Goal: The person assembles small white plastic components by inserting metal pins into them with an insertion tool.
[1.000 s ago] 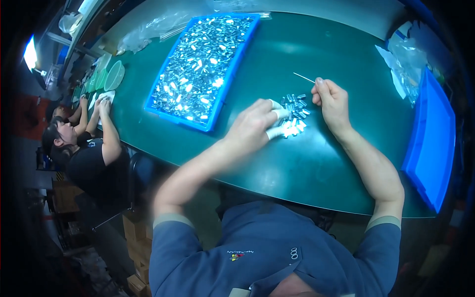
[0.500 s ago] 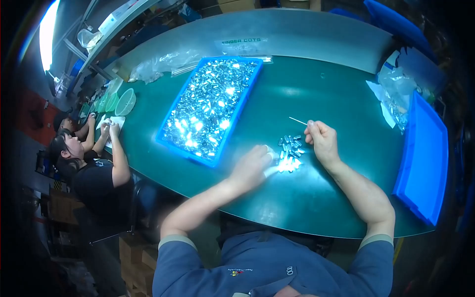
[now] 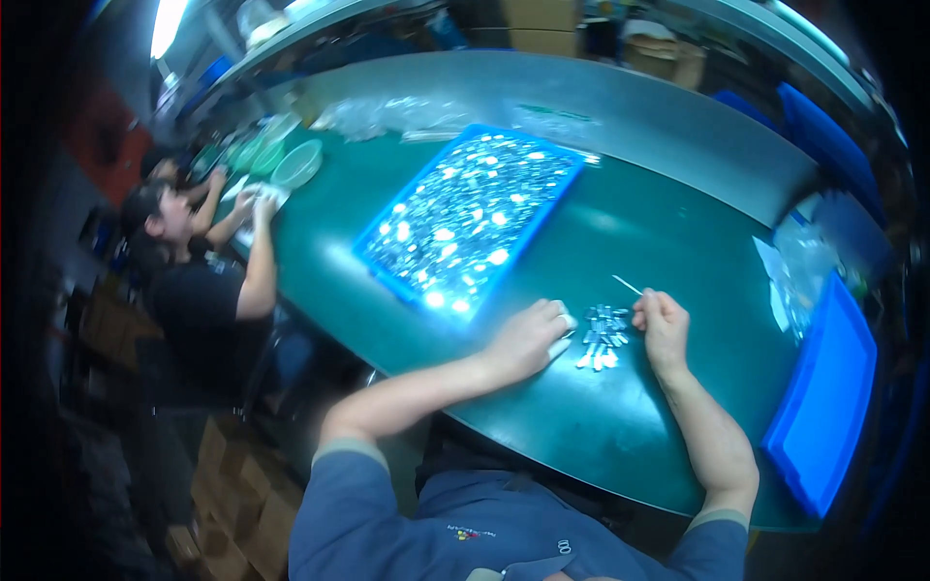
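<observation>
My left hand [image 3: 523, 343] is over the green table, left of a small heap of shiny metal pieces [image 3: 605, 329]. White finger cots cover its thumb and a fingertip, which are closed together. A small dark bit shows between them, too blurred to name. On the heap's right side, my right hand [image 3: 665, 331] pinches a thin white stick [image 3: 628, 285], its free end pointing up and left. Beyond my left hand lies a blue tray [image 3: 536, 232] filled with many similar shiny metal pieces.
An empty blue tray [image 3: 823, 407] tilts at the table's right edge, near clear plastic bags [image 3: 806, 259]. Green bowls [image 3: 298, 165] stand at the far left, by a co-worker [image 3: 203, 281] seated there. A grey panel [image 3: 659, 131] borders the back.
The view has swung, so the table and tray appear shifted right. My left hand has drawn slightly away from the heap. My right hand still holds the stick.
</observation>
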### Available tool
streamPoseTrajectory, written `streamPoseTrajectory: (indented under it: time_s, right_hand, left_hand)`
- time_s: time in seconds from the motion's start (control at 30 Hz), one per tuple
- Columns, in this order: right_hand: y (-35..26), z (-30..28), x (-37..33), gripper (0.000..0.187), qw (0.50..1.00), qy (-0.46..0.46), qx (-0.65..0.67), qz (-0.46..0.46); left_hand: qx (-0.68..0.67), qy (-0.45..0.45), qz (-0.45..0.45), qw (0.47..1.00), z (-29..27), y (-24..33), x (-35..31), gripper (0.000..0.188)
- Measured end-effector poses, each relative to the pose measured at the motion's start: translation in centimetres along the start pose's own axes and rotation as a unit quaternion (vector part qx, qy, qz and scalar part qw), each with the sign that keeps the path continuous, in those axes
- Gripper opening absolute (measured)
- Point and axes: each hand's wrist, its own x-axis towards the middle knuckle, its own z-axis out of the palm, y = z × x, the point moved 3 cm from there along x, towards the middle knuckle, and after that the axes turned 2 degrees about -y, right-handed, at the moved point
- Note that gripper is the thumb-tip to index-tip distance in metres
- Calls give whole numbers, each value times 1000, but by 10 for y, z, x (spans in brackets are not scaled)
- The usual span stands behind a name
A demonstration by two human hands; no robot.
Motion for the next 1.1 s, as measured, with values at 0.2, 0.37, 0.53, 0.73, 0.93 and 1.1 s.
streamPoseTrajectory:
  time_s: [0.2, 0.37, 0.53, 0.73, 0.93, 1.1]
  right_hand:
    - [11, -9, 1, 33, 1000, 2, 18, -11]
    - [15, -10, 4, 33, 1000, 9, 3, -5]
    - [13, -9, 6, 31, 1000, 5, -4, 9]
    - [14, -5, 9, 30, 1000, -7, -8, 21]
    - [7, 4, 26, 31, 998, -21, 1, 56]
    - [7, 21, 19, 30, 997, -39, 35, 52]
  left_hand:
    - [0, 15, 28, 999, 13, -15, 11, 16]
    - [0, 31, 16, 999, 19, -22, 18, 14]
    - [-47, 59, -16, 997, 16, -26, 24, 14]
    - [-123, 78, -40, 988, 9, -33, 26, 16]
    - [-178, 83, -74, 978, 7, -38, 29, 15]
    - [-271, 80, -136, 949, 2, -39, 26, 16]
